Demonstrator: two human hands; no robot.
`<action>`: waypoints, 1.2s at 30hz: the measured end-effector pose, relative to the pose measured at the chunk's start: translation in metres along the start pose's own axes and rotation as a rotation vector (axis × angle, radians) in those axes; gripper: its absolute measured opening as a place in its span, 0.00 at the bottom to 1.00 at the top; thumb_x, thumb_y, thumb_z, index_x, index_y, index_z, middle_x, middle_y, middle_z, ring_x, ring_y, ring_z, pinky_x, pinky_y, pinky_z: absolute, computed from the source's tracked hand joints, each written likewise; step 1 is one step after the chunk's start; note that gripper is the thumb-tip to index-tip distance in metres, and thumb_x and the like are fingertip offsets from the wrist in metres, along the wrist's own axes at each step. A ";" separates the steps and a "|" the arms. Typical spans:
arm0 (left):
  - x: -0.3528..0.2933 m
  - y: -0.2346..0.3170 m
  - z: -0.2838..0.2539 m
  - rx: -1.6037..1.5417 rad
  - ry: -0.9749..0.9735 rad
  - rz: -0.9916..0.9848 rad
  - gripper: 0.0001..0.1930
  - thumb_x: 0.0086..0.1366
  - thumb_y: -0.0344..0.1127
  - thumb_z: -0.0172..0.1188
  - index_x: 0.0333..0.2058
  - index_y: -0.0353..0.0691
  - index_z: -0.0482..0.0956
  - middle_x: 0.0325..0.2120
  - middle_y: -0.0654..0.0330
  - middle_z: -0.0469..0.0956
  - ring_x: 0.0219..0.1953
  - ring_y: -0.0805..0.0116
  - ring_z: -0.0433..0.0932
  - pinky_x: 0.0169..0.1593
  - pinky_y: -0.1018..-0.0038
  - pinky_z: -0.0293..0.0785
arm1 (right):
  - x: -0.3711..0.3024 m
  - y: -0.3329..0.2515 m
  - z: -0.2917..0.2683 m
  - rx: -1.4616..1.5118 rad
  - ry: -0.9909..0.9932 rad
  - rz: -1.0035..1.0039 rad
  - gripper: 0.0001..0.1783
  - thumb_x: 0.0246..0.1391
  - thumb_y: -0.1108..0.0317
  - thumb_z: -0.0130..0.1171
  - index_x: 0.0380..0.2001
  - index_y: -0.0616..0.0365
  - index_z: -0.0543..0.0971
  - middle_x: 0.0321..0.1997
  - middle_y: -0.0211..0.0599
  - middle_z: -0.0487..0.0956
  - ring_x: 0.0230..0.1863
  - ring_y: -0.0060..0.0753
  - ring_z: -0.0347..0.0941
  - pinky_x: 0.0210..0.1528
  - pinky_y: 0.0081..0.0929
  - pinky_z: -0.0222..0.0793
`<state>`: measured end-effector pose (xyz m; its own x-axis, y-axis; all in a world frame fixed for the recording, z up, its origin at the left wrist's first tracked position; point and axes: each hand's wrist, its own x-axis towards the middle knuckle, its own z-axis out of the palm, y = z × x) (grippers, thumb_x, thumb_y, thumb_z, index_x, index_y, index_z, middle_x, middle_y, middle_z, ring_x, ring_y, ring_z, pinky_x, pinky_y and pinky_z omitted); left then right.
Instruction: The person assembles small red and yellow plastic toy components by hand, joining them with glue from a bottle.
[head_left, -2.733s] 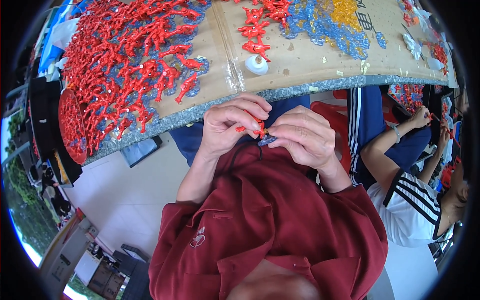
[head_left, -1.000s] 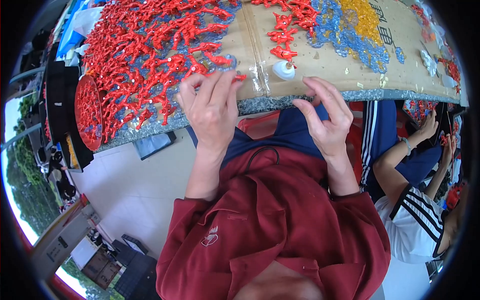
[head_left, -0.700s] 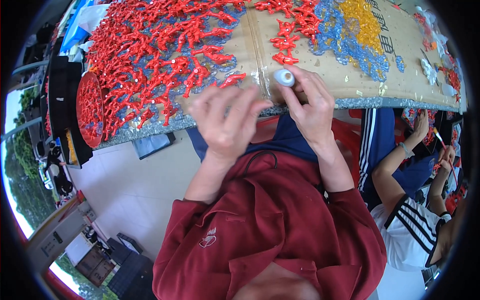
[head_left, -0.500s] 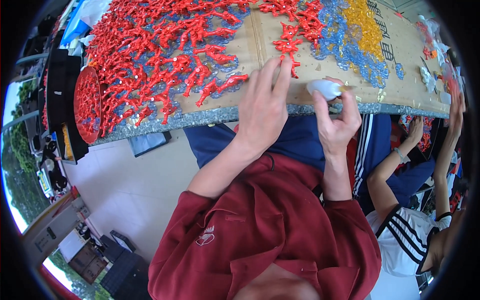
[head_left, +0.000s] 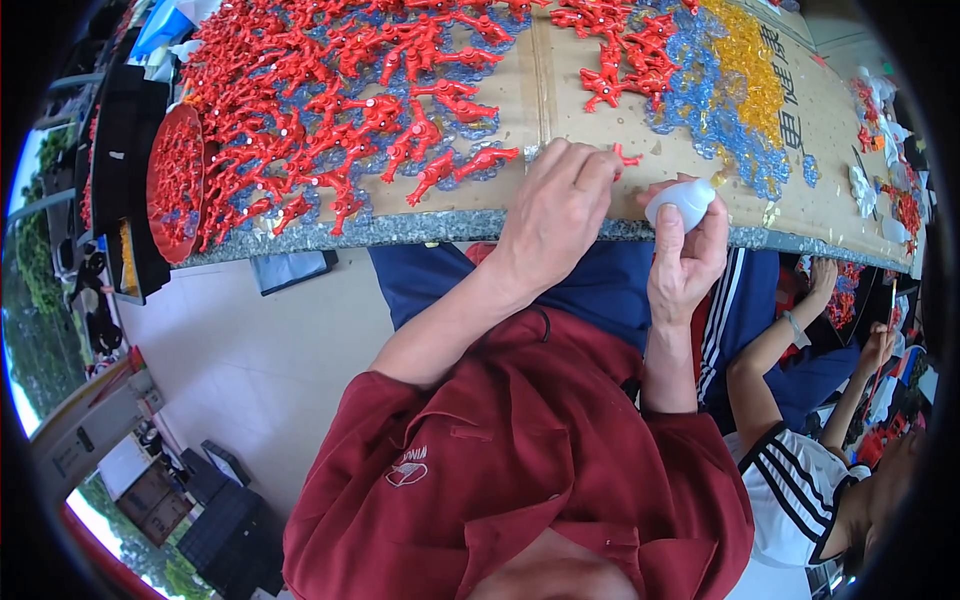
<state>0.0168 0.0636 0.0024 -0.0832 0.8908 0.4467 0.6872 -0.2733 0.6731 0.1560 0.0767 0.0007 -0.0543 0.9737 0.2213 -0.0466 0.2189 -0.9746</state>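
My left hand is closed at the near edge of the cardboard, its fingers curled round a small red plastic figure. Only the figure's limbs stick out past the fingertips. To its right, my right hand grips a white squeeze bottle, thumb against its side. The bottle lies tilted, its yellowish nozzle pointing up and to the right. Beyond my hands is a cluster of red figures, next to clear blue plastic pieces and clear yellow pieces.
Many red figures on blue pieces cover the cardboard's left side. A red round tray of small red parts stands at the left edge. At right, a co-worker's arms reach over red parts; white scraps lie nearby.
My left hand's outstretched fingers have curled and closed on a red figure near the cluster. The bottle in my right hand has tilted, its nozzle turning upward. The co-worker's far hand has lowered.
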 end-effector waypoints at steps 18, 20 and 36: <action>0.011 0.010 0.007 0.081 -0.078 -0.001 0.14 0.52 0.28 0.59 0.39 0.34 0.76 0.29 0.57 0.76 0.32 0.64 0.73 0.35 0.73 0.69 | 0.008 -0.006 -0.019 0.028 0.045 0.086 0.16 0.54 0.71 0.52 0.46 0.66 0.67 0.38 0.41 0.76 0.33 0.22 0.72 0.38 0.18 0.69; 0.006 0.019 -0.002 -0.251 -0.140 -0.296 0.13 0.55 0.29 0.57 0.40 0.33 0.75 0.31 0.57 0.77 0.31 0.68 0.74 0.34 0.76 0.69 | 0.006 -0.005 -0.019 0.057 0.066 0.084 0.17 0.54 0.72 0.52 0.46 0.65 0.66 0.38 0.40 0.76 0.34 0.22 0.72 0.38 0.18 0.69; -0.031 0.022 -0.033 -1.360 -0.124 -0.860 0.09 0.59 0.27 0.55 0.39 0.36 0.69 0.33 0.60 0.74 0.35 0.77 0.74 0.38 0.82 0.70 | -0.003 -0.017 0.006 -0.061 -0.200 0.001 0.19 0.50 0.72 0.57 0.45 0.64 0.68 0.35 0.40 0.77 0.33 0.24 0.75 0.36 0.20 0.70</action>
<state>0.0107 0.0182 0.0235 0.0161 0.9465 -0.3224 -0.6517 0.2545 0.7145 0.1513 0.0698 0.0166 -0.2511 0.9434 0.2169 0.0139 0.2275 -0.9737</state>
